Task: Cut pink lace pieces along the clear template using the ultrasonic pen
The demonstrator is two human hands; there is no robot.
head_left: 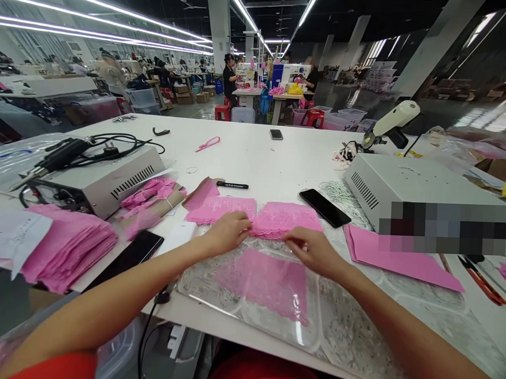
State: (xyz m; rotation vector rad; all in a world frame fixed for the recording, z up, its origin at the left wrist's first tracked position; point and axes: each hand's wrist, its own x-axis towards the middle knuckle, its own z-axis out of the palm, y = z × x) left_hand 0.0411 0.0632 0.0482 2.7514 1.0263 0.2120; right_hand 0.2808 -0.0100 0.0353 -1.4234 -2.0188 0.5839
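Two low stacks of pink lace pieces lie side by side on the table, a left stack (223, 206) and a right stack (277, 215). At the right stack's near left corner, my left hand (230, 232) has its fingertips pinched together on the lace edge. My right hand (311, 248) pinches the same stack's near edge, close to its right corner. How many layers the fingers hold cannot be made out. Just below both hands, a single pink lace piece (274, 281) lies flat on a transparent plastic sheet (216, 301).
A black phone (325, 207) and a pink card (400, 258) lie to the right, near a grey machine box (419, 181). On the left are another box (108, 176), a pink fabric pile (68, 244) and a dark phone (128, 257). A marker (232, 185) lies behind the stacks.
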